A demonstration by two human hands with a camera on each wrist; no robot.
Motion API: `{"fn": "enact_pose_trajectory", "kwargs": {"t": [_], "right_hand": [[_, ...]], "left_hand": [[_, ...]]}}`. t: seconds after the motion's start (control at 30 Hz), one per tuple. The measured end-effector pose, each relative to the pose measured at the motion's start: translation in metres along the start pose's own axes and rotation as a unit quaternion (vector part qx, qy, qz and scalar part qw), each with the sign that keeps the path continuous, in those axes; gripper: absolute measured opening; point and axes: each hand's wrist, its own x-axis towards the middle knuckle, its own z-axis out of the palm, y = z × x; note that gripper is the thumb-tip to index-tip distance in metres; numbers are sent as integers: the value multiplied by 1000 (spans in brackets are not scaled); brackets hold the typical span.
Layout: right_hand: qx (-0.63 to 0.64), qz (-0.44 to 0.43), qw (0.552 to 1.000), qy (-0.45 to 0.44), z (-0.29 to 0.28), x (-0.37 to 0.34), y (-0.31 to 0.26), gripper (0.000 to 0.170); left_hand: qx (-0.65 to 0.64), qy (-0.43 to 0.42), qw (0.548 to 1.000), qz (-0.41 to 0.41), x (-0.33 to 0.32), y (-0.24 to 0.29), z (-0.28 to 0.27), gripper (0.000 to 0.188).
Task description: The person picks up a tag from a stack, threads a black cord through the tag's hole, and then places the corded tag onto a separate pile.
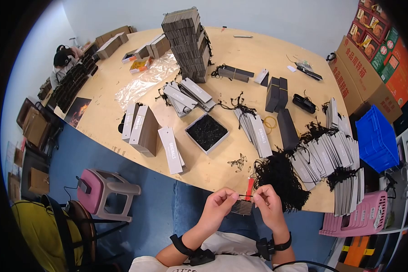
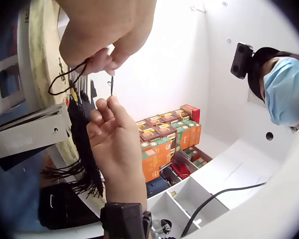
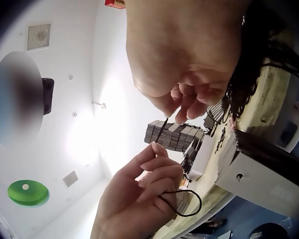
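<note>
The cord (image 1: 245, 196) at lower centre looked like matt textile; the tabletop (image 1: 276, 56) smooth wood; tags (image 1: 323, 156) at right, matt card; the upper-left sheet (image 1: 145, 82), glossy clear plastic; the far-right crate (image 1: 377, 140), smooth plastic.

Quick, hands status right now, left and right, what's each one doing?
Left hand: closed, pinching a black cord, with a loop showing beside the hand.
Right hand: closed, pinching the same cord.
</note>
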Motion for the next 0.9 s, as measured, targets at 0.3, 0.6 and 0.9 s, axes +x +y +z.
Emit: {"fn": "enact_pose_trajectory", "kwargs": {"t": [0.3, 0.6, 0.9], "right_hand": [[48, 42, 997, -33, -1, 1, -9, 9], [34, 33, 999, -25, 2, 1, -3, 11], [18, 32, 999, -34, 2, 2, -8, 11]], "left_hand": [[-18, -30, 999, -3, 1, -1, 8, 19], [-40, -16, 999, 4, 3, -5, 8, 20], [-68, 32, 997, -8, 2, -3, 6, 18]]}}
